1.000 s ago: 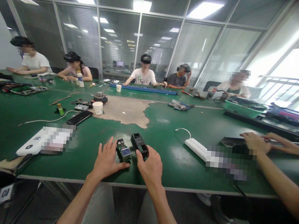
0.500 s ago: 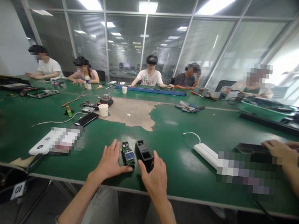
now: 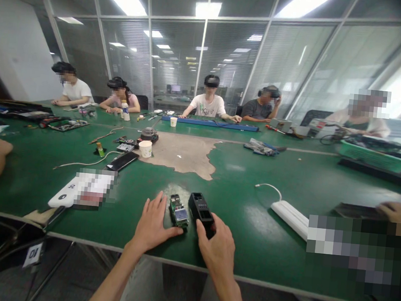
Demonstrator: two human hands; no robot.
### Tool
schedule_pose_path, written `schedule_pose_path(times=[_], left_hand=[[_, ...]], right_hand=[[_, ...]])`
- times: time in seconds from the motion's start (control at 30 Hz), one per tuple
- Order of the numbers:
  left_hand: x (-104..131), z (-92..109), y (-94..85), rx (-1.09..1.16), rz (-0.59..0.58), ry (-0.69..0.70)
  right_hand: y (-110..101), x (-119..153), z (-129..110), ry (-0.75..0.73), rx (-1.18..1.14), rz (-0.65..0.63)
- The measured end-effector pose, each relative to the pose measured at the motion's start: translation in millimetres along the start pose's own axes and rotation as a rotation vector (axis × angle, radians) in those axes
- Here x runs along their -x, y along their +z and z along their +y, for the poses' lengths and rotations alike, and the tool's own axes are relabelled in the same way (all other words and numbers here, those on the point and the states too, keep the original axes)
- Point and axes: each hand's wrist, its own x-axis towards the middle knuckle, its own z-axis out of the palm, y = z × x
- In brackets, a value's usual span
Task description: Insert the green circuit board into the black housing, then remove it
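A small green circuit board with a little screen (image 3: pixel 180 215) lies on the green table near its front edge. Just right of it is a black plastic housing (image 3: pixel 200 208) with rectangular openings, tilted slightly toward the far side. My right hand (image 3: pixel 218 242) grips the near end of the housing between thumb and fingers. Left of the board, my left hand (image 3: pixel 152 224) rests with fingers spread, its thumb by the board's near end, holding nothing.
A white power bank (image 3: pixel 65 192), a black phone (image 3: pixel 123 161) and a paper cup (image 3: pixel 145 149) stand or lie to the left. On the right are a white power strip (image 3: pixel 289 219) and another person's hand (image 3: pixel 398 212). Several people sit across the table.
The fingers of my right hand have closed onto the black housing. The whole view has shifted, so things appear further right. My left hand stays spread beside the board.
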Motion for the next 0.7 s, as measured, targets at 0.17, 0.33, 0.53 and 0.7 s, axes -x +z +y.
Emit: schedule_pose_path(times=[0.17, 0.33, 0.53, 0.7], left_hand=[[1, -1, 4.1, 0.009, 0.046, 0.008], [2, -3, 8.1, 0.019, 0.092, 0.017], [4, -1, 5.8, 0.041, 0.117, 0.028], [5, 0, 1.3, 0.065, 0.101, 0.027]], right_hand=[[-14, -13, -34, 0.085, -0.225, 0.000], [-15, -17, -69, -0.029, -0.187, -0.039], [-2, -12, -78, -0.057, -0.033, -0.060], [1, -7, -80, -0.065, 0.037, -0.093]])
